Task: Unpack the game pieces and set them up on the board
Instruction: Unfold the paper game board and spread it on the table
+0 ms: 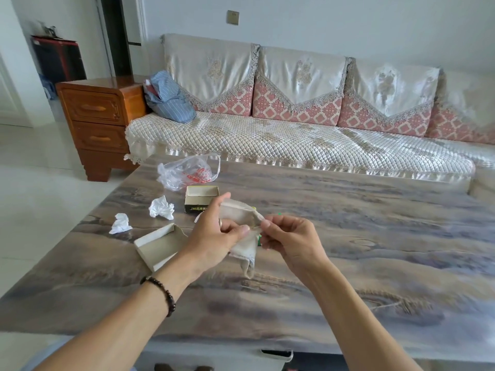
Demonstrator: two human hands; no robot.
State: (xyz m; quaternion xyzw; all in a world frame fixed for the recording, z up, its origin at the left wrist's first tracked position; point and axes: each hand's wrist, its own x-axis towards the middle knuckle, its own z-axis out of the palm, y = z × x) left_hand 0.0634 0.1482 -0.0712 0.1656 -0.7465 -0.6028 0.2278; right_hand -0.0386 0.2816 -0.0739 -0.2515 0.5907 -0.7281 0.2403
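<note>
Both hands' fingers (242, 231) pinching folded cloth (245, 243), green pieces (259, 241) mostly hidden

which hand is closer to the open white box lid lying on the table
Left. The left hand holds the cloth just right of the box lid; the right hand grips the cloth's other side, farther off.

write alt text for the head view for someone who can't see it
Both hands, left hand and right hand, hold a folded pale cloth above a marbled table. On the table to the left lie two open box halves, crumpled tissues and a plastic bag; a sofa stands behind.
</note>
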